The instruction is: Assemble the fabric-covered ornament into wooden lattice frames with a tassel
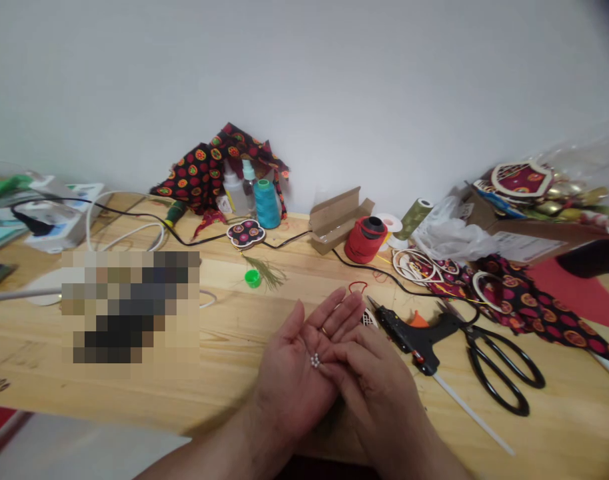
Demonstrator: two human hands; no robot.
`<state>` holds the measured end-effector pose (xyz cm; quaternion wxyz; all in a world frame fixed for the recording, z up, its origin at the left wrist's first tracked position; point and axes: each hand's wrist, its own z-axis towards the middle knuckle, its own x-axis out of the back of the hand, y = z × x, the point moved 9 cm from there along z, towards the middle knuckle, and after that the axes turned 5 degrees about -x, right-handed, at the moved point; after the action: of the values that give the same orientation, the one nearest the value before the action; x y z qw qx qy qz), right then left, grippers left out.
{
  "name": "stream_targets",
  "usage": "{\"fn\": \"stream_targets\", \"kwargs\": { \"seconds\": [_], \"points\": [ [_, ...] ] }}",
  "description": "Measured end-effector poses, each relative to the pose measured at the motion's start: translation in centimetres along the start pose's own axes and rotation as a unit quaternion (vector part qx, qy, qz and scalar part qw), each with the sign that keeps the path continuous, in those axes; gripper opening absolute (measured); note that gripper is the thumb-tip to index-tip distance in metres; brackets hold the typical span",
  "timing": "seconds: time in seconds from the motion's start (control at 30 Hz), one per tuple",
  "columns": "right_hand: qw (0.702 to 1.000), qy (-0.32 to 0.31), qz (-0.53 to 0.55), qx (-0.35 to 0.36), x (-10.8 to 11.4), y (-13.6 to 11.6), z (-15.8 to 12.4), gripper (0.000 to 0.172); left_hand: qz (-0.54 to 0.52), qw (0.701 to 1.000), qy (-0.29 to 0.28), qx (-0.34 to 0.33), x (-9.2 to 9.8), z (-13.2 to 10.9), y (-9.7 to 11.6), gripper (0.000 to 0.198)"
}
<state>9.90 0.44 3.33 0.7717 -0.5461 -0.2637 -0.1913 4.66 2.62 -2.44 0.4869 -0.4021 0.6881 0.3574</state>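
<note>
My left hand (299, 367) lies palm up with its fingers stretched out. A small cluster of white, pearl-like beads (315, 361) rests in its palm. Over that palm is my right hand (379, 380), thumb and index finger pinched together right beside the beads. Whether a bead is between those fingertips is hidden. Just beyond the hands, a lattice-patterned piece (369, 319) with a red cord loop (358, 287) is partly covered by my right hand. To the right lies a black glue gun (414, 333) with a white glue stick (474, 413).
Black-handled scissors (504, 370) lie at the right. Behind are a green cap (252, 278), a flower-shaped fabric pendant (245, 233), a blue thread spool (267, 203), a red spool (365, 239) and an open cardboard box (337, 223). A black cable (399, 288) crosses the table (224, 393). Something at left is pixelated.
</note>
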Motion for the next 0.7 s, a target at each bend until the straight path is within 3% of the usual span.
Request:
{"fn": "stream_targets", "kwargs": {
  "seconds": [0.23, 0.4, 0.53, 0.6, 0.7],
  "points": [
    [0.997, 0.041, 0.057, -0.016, 0.6, 0.2, 0.1, 0.015, 0.001, 0.999, 0.049, 0.001, 0.6, 0.0, -0.1, 0.045],
    [0.994, 0.085, 0.064, -0.026, 2.4, 0.6, 0.4, 0.016, 0.090, 0.987, 0.130, 0.001, 1.5, -0.9, 0.4, 0.033],
    [0.994, 0.112, 0.018, 0.000, 3.4, 0.2, -0.2, 0.013, 0.240, 0.959, 0.127, 0.081, 2.0, -2.8, -0.1, 0.015],
    [0.994, 0.108, -0.008, 0.031, 3.3, -0.3, -0.8, 0.013, 0.299, 0.935, 0.127, 0.142, 2.7, -4.0, -0.7, 0.022],
    [0.992, 0.103, -0.024, 0.062, 3.3, -0.8, -1.6, 0.012, 0.340, 0.913, 0.132, 0.180, 3.6, -5.1, -1.1, 0.028]
  ]
}}
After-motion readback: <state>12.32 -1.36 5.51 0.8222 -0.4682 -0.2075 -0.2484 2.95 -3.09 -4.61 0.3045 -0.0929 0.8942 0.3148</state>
